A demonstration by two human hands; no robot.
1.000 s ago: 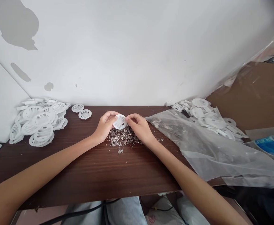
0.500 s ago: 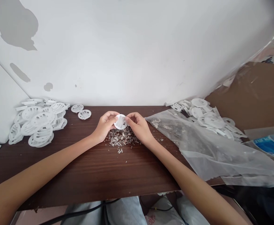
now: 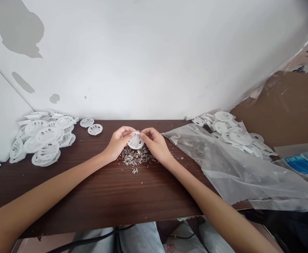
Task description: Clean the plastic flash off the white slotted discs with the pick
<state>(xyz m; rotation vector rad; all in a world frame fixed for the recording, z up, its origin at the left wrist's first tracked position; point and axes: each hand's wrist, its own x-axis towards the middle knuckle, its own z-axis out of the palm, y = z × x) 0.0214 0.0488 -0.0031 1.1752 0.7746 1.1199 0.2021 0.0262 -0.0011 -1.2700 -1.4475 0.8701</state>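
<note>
A person in pale blue trousers (image 3: 140, 239) sits at a dark wood-grain desk (image 3: 111, 200), a black cable (image 3: 90, 241) crossing the lap. At right, a translucent plastic sheet (image 3: 235, 179) drapes toward the desk's near edge. Mid-desk lies a heap of small metal pieces (image 3: 134, 159). Just beyond its middle, the left hand (image 3: 117, 143) and right hand (image 3: 157, 144) grasp a white slotted disc (image 3: 136, 141) between them, fingers pinching its upper left and upper right rim. The disc is round, tilted with its slotted face toward the wearer; its slots, marking its long direction, run roughly from near rim to far. Farther off, similar discs are piled at left (image 3: 47, 135), two lie apart (image 3: 95, 129), and white pieces heap at right (image 3: 240, 135), before a patchy white wall (image 3: 143, 63).
</note>
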